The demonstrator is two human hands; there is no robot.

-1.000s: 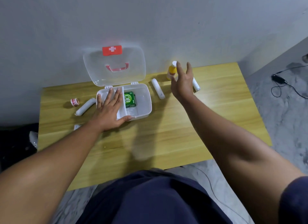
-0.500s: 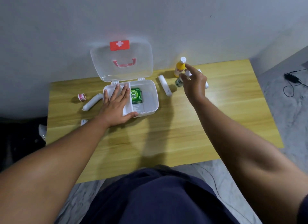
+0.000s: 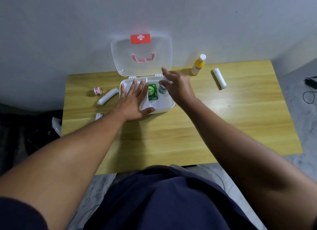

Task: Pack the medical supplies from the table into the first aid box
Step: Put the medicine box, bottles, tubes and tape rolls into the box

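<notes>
The white first aid box (image 3: 164, 108) stands open at the table's back, its clear lid (image 3: 141, 55) leaning on the wall. A green packet (image 3: 152, 92) lies in its middle section. My left hand (image 3: 133, 101) rests flat with fingers spread on the box's left compartment. My right hand (image 3: 178, 85) hovers over the right compartment, pinching a small white-capped bottle (image 3: 162, 89). On the table remain a yellow bottle (image 3: 198, 65), a white roll (image 3: 219, 78) at the right, a bandage roll (image 3: 108, 96), a small tape roll (image 3: 97, 91) and a small white item (image 3: 99, 116) at the left.
The wooden table (image 3: 214, 127) stands against a grey wall. Black cables (image 3: 310, 91) lie on the floor at the right, and dark things (image 3: 34, 130) lie on the floor at the left. My dark clothing fills the lower middle of the view.
My right hand picked up the small bottle next to the yellow bottle and carried it left over the box. The left hand stayed on the box.
</notes>
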